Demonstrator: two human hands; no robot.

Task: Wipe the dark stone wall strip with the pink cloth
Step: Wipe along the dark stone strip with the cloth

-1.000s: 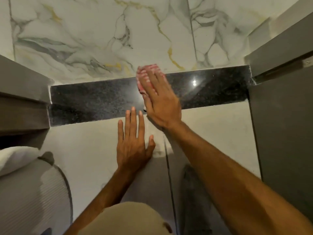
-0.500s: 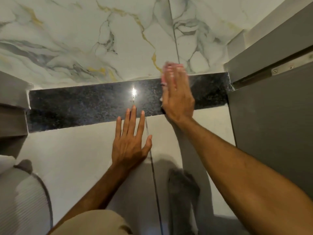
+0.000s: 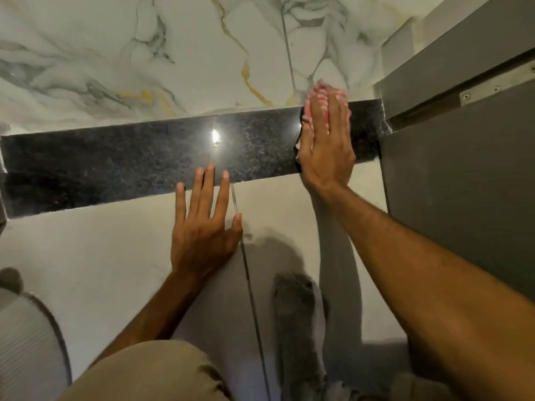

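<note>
A dark speckled stone strip runs across the wall between veined white marble above and plain beige tile below. My right hand lies flat near the strip's right end and presses the pink cloth against the stone; only the cloth's edges show past my fingers. My left hand rests flat on the beige tile just under the strip, fingers spread, fingertips reaching the stone's lower edge, holding nothing.
A grey cabinet with a metal hinge plate closes off the strip's right end. A ribbed white object sits at the lower left. A light glare reflects off the stone. My socked foot stands below.
My right hand has slid the cloth rightward along the strip, from its middle to near the cabinet end. My left hand has stayed braced on the tile.
</note>
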